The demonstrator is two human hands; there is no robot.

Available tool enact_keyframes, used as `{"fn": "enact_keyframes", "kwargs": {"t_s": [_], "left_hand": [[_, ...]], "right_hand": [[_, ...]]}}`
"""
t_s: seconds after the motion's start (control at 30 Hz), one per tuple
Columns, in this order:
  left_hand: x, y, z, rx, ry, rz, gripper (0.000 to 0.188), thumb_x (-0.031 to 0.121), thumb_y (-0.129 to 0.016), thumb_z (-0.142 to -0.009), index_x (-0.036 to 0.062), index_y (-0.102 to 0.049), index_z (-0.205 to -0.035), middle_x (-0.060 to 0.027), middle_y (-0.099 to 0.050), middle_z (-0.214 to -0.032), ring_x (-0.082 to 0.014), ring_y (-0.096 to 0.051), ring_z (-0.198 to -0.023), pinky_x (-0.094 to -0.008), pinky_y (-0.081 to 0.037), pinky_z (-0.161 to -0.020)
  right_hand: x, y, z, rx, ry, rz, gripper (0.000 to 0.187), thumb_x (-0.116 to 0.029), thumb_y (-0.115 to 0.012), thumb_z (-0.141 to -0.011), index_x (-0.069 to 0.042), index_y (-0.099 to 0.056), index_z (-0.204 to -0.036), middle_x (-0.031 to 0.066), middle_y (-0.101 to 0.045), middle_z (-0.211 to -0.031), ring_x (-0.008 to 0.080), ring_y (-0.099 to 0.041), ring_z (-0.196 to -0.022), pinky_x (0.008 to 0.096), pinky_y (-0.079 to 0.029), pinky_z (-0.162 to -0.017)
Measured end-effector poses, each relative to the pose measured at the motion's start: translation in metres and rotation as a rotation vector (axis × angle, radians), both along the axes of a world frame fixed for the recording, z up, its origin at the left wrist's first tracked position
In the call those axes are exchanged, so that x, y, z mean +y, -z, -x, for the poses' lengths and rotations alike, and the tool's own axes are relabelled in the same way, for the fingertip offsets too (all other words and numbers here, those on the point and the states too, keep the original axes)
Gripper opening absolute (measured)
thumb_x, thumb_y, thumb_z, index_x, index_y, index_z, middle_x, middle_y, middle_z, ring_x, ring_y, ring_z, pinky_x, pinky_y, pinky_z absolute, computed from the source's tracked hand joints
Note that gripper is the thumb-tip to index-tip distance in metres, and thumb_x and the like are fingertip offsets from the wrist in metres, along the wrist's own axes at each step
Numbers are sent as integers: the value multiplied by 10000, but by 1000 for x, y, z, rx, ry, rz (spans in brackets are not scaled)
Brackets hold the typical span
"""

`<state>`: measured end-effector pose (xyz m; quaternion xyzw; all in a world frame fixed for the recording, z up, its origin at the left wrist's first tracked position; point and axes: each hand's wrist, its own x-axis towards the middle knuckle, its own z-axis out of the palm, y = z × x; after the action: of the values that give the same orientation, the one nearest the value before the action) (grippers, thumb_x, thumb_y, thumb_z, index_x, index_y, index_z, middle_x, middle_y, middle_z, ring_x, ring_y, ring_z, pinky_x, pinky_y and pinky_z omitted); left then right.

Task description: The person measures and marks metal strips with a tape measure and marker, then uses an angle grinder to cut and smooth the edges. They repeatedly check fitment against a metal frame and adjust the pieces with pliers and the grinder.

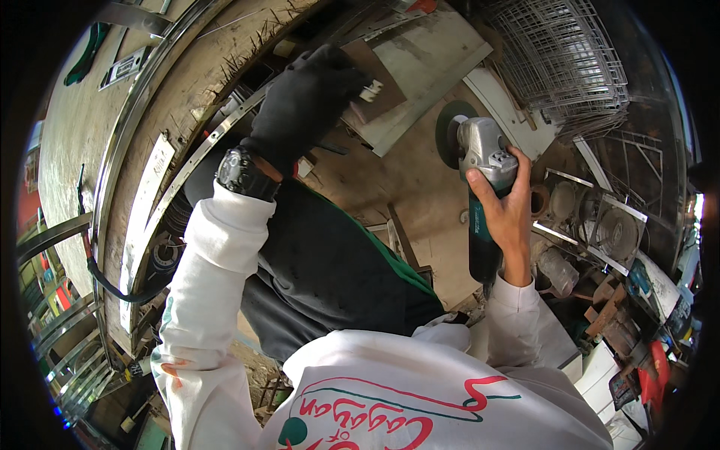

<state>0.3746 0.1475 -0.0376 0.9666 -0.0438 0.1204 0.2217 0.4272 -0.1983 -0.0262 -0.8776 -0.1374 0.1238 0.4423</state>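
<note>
My bare right hand (510,206) is wrapped round the body of a green and silver angle grinder (484,157). The grinder's dark disc (452,133) stands at its far end, pointing left over the brown floor. My left hand (307,97), in a black glove, is closed at the upper middle. A small whitish piece (370,91) shows at its fingertips; its kind is too small to make out. Just beyond these fingers a square brown sheet (386,82) lies on a pale grey board (435,71). The left fingers are partly hidden by the glove's back.
Long metal strips (161,214) run along the wooden bench (180,82) at left, where a green-handled tool (87,54) lies. Wire mesh (559,56) is piled at far right. Metal frames, round parts and a red tool (655,371) crowd the right side.
</note>
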Motion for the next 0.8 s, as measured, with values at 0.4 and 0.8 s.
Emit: {"fn": "enact_keyframes", "kwargs": {"t_s": [0.4,0.8], "left_hand": [[-28,4,9,30,-31,114,161,238,-791,-881,222,-814,-1040,-6,-683,-1045,-275,-722,-927,-418,-593,-776],[-25,2,8,133,25,207,277,102,-811,-868,155,-816,-1140,-64,-699,-1069,-276,-704,-1013,-386,-584,-883]], "right_hand": [[17,-30,12,88,-222,5,841,-417,-884,-858,-19,-427,-1441,227,-740,-1084,303,-746,-973,402,-580,-844],[28,-23,19,99,-230,10,858,-396,-892,-852,11,-418,-1439,237,-755,-1080,307,-765,-965,399,-592,-849]]}}
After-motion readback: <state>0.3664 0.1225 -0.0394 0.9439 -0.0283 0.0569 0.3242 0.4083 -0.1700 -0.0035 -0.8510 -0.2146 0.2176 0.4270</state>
